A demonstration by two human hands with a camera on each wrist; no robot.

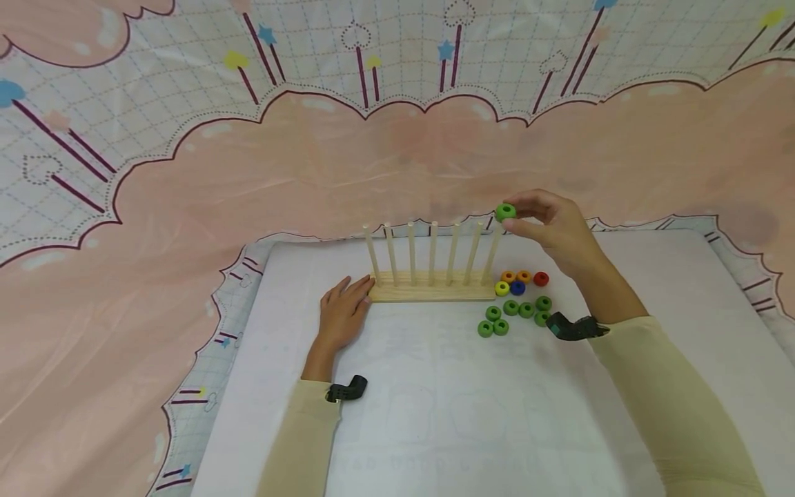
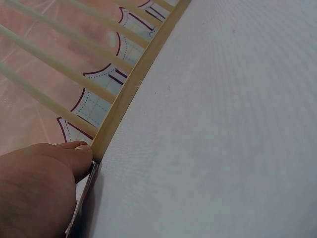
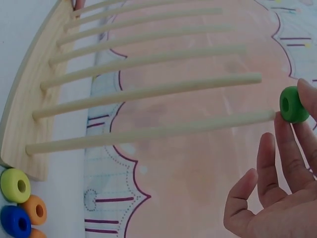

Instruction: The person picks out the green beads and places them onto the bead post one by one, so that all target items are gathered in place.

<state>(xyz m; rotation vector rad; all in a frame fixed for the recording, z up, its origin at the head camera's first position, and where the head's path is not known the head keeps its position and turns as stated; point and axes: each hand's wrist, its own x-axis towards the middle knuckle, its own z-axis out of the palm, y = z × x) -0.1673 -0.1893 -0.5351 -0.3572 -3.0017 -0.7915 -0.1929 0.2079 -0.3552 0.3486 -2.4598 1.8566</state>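
Note:
A wooden peg rack [image 1: 428, 294] with several upright pegs stands on the white table. My right hand [image 1: 555, 224] pinches a green bead [image 1: 506, 212] between thumb and fingers, beside the top of the rightmost peg. In the right wrist view the green bead [image 3: 294, 104] sits just off the tip of that peg [image 3: 198, 128], its hole facing the peg. At the rack's left end, my left hand [image 1: 343, 310] lies with its fingers touching the base. The left wrist view shows the thumb [image 2: 79, 156] against the base's end; the other fingers are mostly hidden.
Right of the rack lie a yellow bead [image 1: 502, 288], a blue bead [image 1: 517, 288], orange beads [image 1: 524, 277] and a red bead [image 1: 541, 279]. Several green beads [image 1: 511, 308] lie nearer on the table [image 1: 435, 414]. A patterned cloth [image 1: 397, 166] hangs behind.

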